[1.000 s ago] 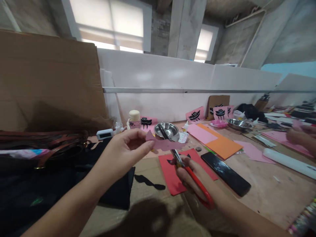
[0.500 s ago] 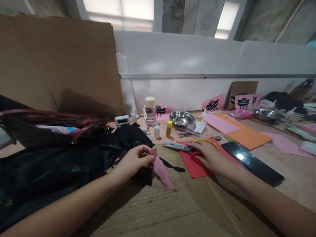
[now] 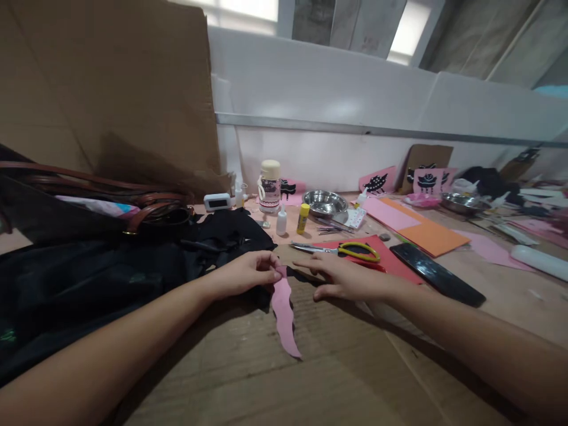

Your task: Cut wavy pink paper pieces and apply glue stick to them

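Observation:
Between the thumb and fingers of my left hand (image 3: 248,273) is the top end of a wavy-edged pink paper strip (image 3: 284,316), which hangs down over the cardboard sheet (image 3: 328,367). My right hand (image 3: 344,277) has its fingers stretched out and holds nothing; it hovers beside a dark wavy strip (image 3: 306,276), and I cannot tell whether it touches it. Just beyond that hand, yellow-handled scissors (image 3: 359,251) rest partly on red paper (image 3: 397,260). Black material (image 3: 231,228) lies beside my left hand.
A yellow glue stick (image 3: 303,219), a small white bottle (image 3: 281,220) and a drinking bottle (image 3: 270,186) stand ahead. Behind them is a metal bowl (image 3: 326,203). A black phone (image 3: 437,274) and orange paper (image 3: 435,234) lie to the right. A strapped bag (image 3: 89,195) sits left.
My right hand has let go of the scissors, which stay on the red paper, and moved left towards the pink strip. The strip now hangs straighter in my left hand.

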A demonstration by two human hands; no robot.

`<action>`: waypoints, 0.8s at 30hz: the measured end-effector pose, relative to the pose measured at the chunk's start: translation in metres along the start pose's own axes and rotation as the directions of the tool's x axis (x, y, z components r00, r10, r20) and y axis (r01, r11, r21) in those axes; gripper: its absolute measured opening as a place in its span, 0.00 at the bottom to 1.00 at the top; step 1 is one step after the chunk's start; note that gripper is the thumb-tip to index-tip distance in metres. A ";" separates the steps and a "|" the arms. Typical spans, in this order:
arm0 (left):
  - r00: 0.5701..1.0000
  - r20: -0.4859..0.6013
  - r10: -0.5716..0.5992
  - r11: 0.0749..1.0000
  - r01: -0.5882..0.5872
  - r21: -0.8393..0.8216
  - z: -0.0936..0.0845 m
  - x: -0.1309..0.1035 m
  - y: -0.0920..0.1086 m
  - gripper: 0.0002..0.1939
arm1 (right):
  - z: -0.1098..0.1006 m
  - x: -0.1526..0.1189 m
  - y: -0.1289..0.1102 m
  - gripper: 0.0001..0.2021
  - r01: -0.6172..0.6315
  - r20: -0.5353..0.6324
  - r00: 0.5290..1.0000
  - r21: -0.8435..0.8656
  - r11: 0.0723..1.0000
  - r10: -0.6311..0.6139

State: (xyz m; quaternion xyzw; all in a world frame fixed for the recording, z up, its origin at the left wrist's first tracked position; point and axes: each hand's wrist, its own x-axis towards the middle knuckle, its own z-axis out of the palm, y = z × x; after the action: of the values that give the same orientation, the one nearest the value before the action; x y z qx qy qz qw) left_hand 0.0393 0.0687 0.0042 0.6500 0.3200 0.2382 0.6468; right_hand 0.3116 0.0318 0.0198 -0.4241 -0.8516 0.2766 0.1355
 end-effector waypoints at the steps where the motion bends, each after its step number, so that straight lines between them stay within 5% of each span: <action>1: 1.000 0.013 -0.001 1.000 0.000 0.009 -0.001 0.000 0.000 0.19 | -0.002 0.007 0.001 0.34 0.017 0.026 0.999 0.025 1.000 -0.018; 4: 1.000 0.031 0.003 1.000 -0.004 0.030 -0.003 -0.001 0.000 0.18 | 0.001 0.029 0.006 0.24 0.014 0.048 0.999 0.090 0.996 -0.019; 8: 0.999 0.043 0.004 0.999 -0.005 0.039 -0.004 -0.003 0.001 0.18 | 0.016 0.043 0.015 0.05 -0.079 -0.094 0.991 0.191 0.978 0.099; 15: 0.998 0.063 0.016 0.999 -0.020 0.050 -0.005 -0.004 0.002 0.18 | -0.006 0.014 0.013 0.18 -0.045 -0.188 0.963 0.595 0.802 0.193; 20: 0.997 0.077 0.020 0.997 -0.026 0.070 -0.006 -0.001 -0.002 0.19 | -0.011 -0.007 -0.005 0.20 0.011 -0.110 0.988 0.742 0.670 0.105; 24: 0.995 0.094 0.023 0.995 -0.031 0.091 -0.008 0.001 -0.005 0.19 | -0.007 -0.012 -0.016 0.25 0.060 -0.088 0.996 0.746 0.663 0.008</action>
State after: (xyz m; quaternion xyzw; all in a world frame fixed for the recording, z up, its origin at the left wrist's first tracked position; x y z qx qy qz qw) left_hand 0.0335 0.0751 -0.0006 0.6940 0.2915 0.2014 0.6268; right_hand 0.3122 0.0170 0.0350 -0.3301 -0.6627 0.5816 0.3370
